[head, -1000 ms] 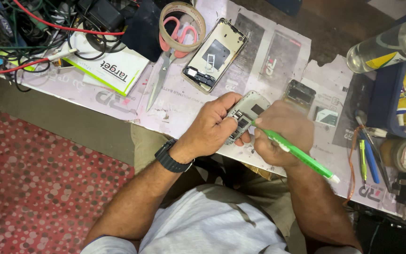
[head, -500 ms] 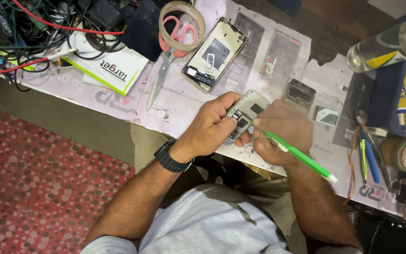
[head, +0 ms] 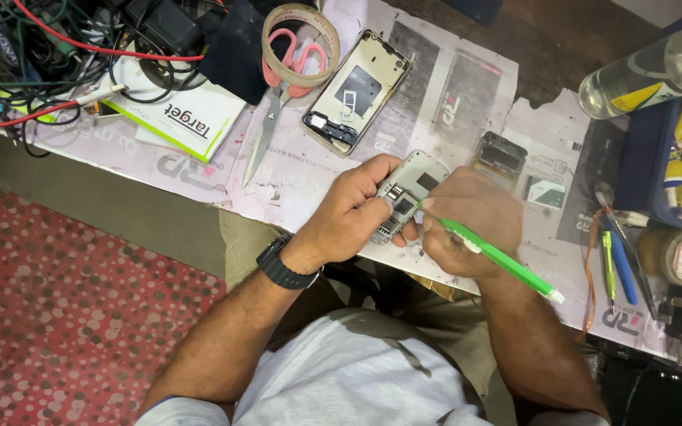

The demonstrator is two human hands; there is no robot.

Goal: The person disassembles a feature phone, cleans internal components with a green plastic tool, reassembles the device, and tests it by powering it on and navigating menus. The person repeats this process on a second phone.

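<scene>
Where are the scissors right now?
In the head view, the pink-handled scissors lie on the paper-covered bench, up and left of the left hand. A roll of tape rests over their handles, beside an opened phone frame.

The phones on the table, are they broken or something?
They look taken apart. The phone held in the left hand has its back off, insides showing, while the right hand pokes it with a green tool. Another open phone shell lies by the scissors.
</scene>
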